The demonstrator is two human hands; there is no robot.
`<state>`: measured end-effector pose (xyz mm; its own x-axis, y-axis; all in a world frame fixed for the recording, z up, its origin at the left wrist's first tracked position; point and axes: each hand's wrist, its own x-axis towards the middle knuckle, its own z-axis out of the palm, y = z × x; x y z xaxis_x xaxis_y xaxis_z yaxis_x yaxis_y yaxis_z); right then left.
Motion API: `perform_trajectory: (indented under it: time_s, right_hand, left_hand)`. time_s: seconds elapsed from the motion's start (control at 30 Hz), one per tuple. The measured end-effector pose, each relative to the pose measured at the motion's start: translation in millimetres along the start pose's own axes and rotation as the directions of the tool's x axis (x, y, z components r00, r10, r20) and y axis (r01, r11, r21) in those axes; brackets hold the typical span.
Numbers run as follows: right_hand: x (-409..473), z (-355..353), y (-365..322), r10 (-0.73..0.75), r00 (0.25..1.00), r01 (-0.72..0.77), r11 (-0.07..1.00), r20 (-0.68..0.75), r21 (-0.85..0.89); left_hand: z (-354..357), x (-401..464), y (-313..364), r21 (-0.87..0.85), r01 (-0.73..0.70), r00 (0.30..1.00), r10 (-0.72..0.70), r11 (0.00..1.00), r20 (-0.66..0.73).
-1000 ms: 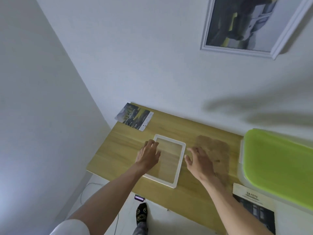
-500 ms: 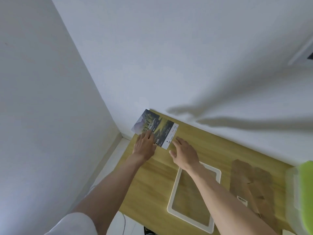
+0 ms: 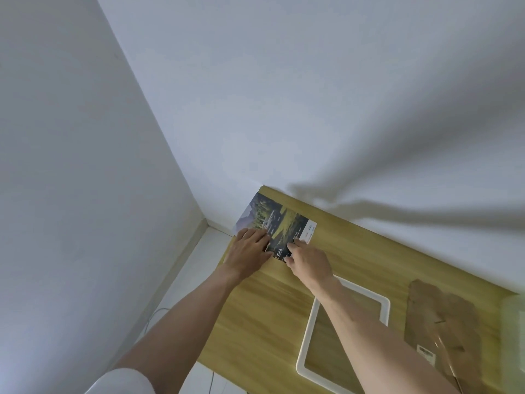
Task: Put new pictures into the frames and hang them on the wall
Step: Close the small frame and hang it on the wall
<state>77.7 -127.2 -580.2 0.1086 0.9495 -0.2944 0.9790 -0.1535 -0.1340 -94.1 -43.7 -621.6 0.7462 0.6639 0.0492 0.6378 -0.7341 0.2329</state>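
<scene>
Left fingers: the fingers (image 3: 260, 236) of the left hand (image 3: 248, 253) lie extended and close together, flat on the near left part of the picture (image 3: 279, 224); pressing down, no curled grasp seen.
Right fingers: the index finger (image 3: 297, 242) of the right hand (image 3: 309, 261) lies on the picture's near edge; the thumb sits at that same edge. Whether paper is pinched between them cannot be told.
Picture: a printed landscape sheet with a white strip at its right end, lying at the far left corner of the table (image 3: 267, 308), its left end overhanging the table edge beside the wall corner.
Frame: a white frame (image 3: 308, 342) lies flat on the table nearer the person, right of centre, wood grain visible through its opening; the right forearm crosses above its far corner. Apart from the picture.
Backing board: a brown board (image 3: 443, 317) lies flat to the right of the frame, with a small white label near its near edge.
Surroundings: white walls (image 3: 312, 95) meet behind the table; a thin cable (image 3: 153, 315) runs on the floor to the left.
</scene>
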Motion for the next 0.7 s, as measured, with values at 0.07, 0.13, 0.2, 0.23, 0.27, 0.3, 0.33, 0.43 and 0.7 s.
perform_trajectory:
  time_s: [0.07,0.13,0.2,0.23,0.27,0.3,0.33,0.43,0.7]
  right_hand:
    - [-5,2,2,-0.003,0.999,0.002,1.000,-0.036,-0.011]
    - [-10,2,3,-0.003,0.998,0.004,1.000,-0.066,0.017]
    - [-16,3,5,-0.006,0.996,0.011,0.998,-0.089,0.061]
    - [-20,2,6,-0.005,0.995,0.014,0.996,-0.098,0.087]
    - [-24,1,7,-0.006,0.993,0.019,0.994,-0.117,0.112]
    - [-29,-1,7,-0.017,0.989,0.036,0.991,-0.149,0.126]
    - [-34,-3,7,-0.048,0.979,0.072,0.991,-0.198,0.114]
    - [-46,-9,6,-0.149,0.924,0.163,0.987,-0.353,0.010]
    - [-92,-49,21,0.016,0.855,0.168,0.937,-0.518,0.306]
  left_hand:
    - [1,-6,-3,-0.004,-0.059,0.998,0.059,0.998,-0.004]
    - [-1,-10,-3,-0.017,-0.099,0.995,0.099,0.995,-0.033]
    - [-3,-13,-1,0.008,-0.128,0.987,0.128,0.992,-0.100]
    - [-5,-14,1,0.030,-0.144,0.982,0.147,0.989,-0.123]
    - [-6,-15,3,0.052,-0.165,0.975,0.170,0.985,-0.145]
    - [-7,-15,4,0.080,-0.189,0.967,0.200,0.979,-0.156]
    - [-10,-16,6,0.105,-0.211,0.960,0.226,0.972,-0.162]
    - [-26,-14,19,0.129,-0.256,0.953,0.273,0.958,-0.130]
    - [-91,-7,50,-0.111,-0.081,0.981,0.059,0.991,-0.185]
